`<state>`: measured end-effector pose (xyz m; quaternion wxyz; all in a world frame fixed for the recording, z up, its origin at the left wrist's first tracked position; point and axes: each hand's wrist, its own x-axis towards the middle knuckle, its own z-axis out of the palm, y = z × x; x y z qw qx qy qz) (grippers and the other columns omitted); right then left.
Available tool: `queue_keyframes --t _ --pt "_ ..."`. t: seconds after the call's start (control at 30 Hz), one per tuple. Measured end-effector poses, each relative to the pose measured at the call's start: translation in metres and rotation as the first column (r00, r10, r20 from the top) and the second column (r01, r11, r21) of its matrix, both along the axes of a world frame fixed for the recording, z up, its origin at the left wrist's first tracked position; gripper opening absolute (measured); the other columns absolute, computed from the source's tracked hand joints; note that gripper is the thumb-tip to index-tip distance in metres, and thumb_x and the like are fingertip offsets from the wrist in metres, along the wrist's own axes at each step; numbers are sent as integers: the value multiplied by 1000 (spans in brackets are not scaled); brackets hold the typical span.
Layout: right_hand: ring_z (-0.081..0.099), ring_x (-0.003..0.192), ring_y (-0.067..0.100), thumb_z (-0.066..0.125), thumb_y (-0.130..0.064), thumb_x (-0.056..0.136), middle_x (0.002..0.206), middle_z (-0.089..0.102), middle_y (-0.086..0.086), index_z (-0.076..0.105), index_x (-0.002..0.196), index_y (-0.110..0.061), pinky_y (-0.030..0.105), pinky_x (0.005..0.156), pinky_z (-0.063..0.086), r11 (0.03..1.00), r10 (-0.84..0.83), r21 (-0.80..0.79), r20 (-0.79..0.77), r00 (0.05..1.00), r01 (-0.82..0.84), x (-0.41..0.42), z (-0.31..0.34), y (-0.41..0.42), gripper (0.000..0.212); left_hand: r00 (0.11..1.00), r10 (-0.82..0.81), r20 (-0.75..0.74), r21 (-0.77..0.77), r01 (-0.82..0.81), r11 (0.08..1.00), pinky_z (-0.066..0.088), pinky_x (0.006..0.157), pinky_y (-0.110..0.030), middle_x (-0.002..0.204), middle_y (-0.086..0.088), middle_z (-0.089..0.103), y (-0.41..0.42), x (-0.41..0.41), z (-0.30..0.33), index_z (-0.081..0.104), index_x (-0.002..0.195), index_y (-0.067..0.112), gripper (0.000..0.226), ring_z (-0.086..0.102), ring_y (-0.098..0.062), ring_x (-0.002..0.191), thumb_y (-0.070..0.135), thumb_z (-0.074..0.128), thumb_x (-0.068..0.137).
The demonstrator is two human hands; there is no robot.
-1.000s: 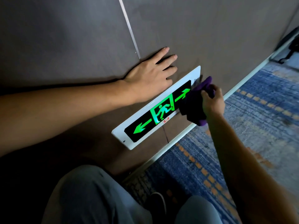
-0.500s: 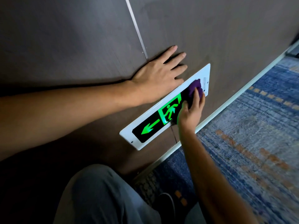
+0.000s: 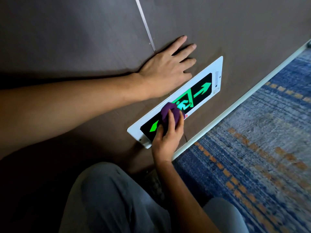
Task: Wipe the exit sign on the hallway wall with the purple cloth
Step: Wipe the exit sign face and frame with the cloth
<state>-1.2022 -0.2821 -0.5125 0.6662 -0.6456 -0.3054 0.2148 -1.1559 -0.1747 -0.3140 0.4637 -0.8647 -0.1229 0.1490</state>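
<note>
The purple cloth (image 3: 170,114) is bunched under the curled fingers of the right hand (image 3: 168,132) on the exit sign (image 3: 202,84), the left hand (image 3: 165,71) is spread flat above it, and the sign's edges, seemingly unwiped, could be missed.

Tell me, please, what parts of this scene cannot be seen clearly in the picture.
Head view:
- Exit sign: left arrow's shaft hidden under purple cloth and right hand.
- Small markings at the sign's right end: too small to read.
- Carpet: blurred.
- Left hand: palm hidden against the wall.
</note>
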Motion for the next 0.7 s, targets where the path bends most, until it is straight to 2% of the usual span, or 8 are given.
queue_keyframes --t 0.27,0.4,0.53,0.6,0.63,0.7 --pt "48 130 38 70 6 81 147 49 18 69 129 -13 41 112 39 998 51 -31 0 999 -51 -37 -9 -26 52 1000 11 -22 -13 -12 1000 2 125 -63 162 -12 40 2 -1 1 66 129 23 32 17 -42 157 32 52 102" --pt "46 130 31 72 2 79 147 49 15 65 129 -22 30 112 34 993 114 -14 23 993 -113 -54 -20 -37 56 999 27 -31 -9 -28 1000 2 126 -63 163 -11 38 2 -1 0 66 128 25 32 15 -41 157 35 52 101" --pt "48 130 26 71 3 74 144 50 9 67 127 -23 17 113 29 967 254 -4 96 962 -255 -46 -35 -52 59 998 29 -50 3 -29 1000 2 126 -63 164 -10 37 1 -1 2 67 126 26 31 15 -41 157 36 50 102" --pt "52 126 27 67 -2 76 138 53 9 69 125 -19 29 112 39 956 284 43 105 953 -290 -25 -39 -54 53 999 6 -50 -12 -6 1000 2 126 -64 164 -9 38 1 0 2 66 127 27 31 15 -41 157 35 50 103" --pt "52 126 28 63 -6 79 136 53 13 67 127 -15 37 111 42 966 242 71 68 968 -247 -11 -40 -51 49 999 -6 -47 -24 5 1000 2 126 -64 163 -9 38 1 1 1 66 128 28 32 15 -41 157 34 49 102" --pt "51 129 30 59 -11 87 138 52 20 60 135 -8 41 114 39 994 50 105 -64 997 -43 31 -35 -28 47 999 4 -45 -16 -5 1000 1 125 -65 163 -9 39 2 0 -1 66 128 28 33 16 -41 157 29 48 101"
